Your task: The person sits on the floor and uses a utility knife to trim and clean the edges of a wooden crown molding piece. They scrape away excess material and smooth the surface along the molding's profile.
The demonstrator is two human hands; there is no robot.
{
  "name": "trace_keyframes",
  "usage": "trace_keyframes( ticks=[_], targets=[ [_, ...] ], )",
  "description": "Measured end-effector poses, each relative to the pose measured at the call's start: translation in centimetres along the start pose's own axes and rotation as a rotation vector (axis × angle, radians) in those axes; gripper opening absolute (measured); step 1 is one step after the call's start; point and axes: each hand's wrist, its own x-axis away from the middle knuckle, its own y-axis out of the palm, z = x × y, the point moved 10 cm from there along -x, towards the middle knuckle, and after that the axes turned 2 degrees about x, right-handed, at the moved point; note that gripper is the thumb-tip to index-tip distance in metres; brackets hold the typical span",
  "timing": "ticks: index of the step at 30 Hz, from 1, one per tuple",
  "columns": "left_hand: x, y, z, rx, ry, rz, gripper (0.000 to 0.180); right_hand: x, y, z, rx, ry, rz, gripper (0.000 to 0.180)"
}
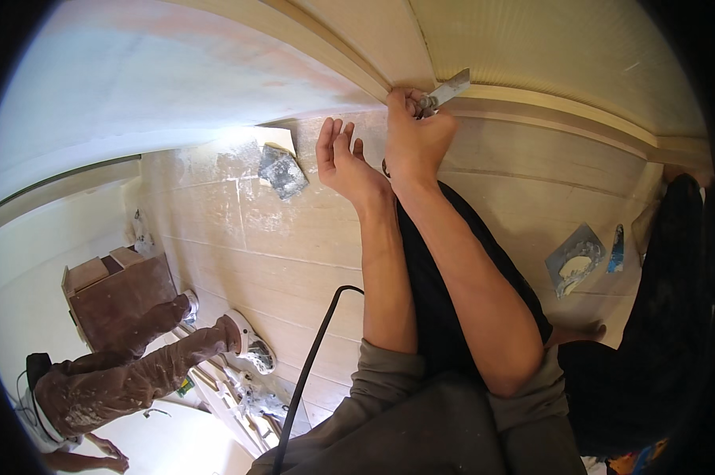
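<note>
We see a bright, smooth steel putty-knife blade (450, 89) against matt cream wooden trim (531, 107). The pale floor tiles (278, 253) look dusty and dull; our grey cloth sleeves (373, 372) look soft, matt.

Your right hand (415, 136) grips a putty knife (446, 93), its blade against the wall trim (531, 107). Your left hand (343, 165) hangs open just beside it, touching nothing. On the floor (278, 261) lie two plaster hawks (281, 172) (575, 259). Another person's legs (136, 360) show at lower left.
</note>
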Motion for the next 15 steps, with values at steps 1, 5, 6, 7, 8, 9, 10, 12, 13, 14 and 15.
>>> trace_keyframes(
  ticks=[1, 5, 6, 7, 8, 9, 10, 12, 13, 14, 15],
  targets=[
    [-0.1, -0.1, 0.0, 0.001, 0.006, 0.0, 0.034, 0.0, 0.1, -0.1, 0.026, -0.037, -0.006, 0.027],
    [0.0, -0.4, 0.0, -0.019, 0.015, 0.02, 0.034, 0.3, 0.2, 0.1, 0.002, -0.035, 0.01, 0.026],
    [0.0, -0.3, 0.0, -0.011, 0.019, 0.02, 0.033, 0.4, 0.1, 0.1, -0.026, -0.021, 0.023, 0.026],
    [0.1, -0.3, 0.1, -0.004, 0.022, 0.02, 0.033, 0.4, 0.0, 0.1, -0.053, -0.007, 0.037, 0.026],
    [0.0, -0.5, 0.1, 0.005, 0.025, 0.024, 0.033, 0.4, 0.0, 0.3, -0.097, 0.022, 0.013, 0.024],
    [0.0, -0.6, 0.0, 0.021, 0.021, 0.027, 0.033, 0.3, -0.2, 0.4, -0.14, 0.05, -0.011, 0.022],
    [-0.1, -0.6, -0.1, 0.038, 0.016, 0.029, 0.033, 0.2, -0.5, 0.5, -0.184, 0.078, -0.033, 0.021],
    [0.0, -0.6, 0.1, 0.037, 0.026, 0.019, 0.035, -0.1, -1.0, 0.7, -0.289, 0.177, -0.106, 0.022],
    [-0.1, -0.5, 0.3, 0.018, 0.041, 0.004, 0.037, -0.3, -1.4, 0.9, -0.342, 0.225, -0.142, 0.022],
    [0.1, 0.0, 0.4, 0.002, 0.053, -0.02, 0.039, -1.3, -2.2, 0.7, -0.219, 0.161, -0.179, 0.025],
    [0.4, 0.7, 0.9, -0.041, 0.092, -0.054, 0.038, -2.3, -3.0, 0.8, -0.093, 0.102, -0.215, 0.028]
  ],
)
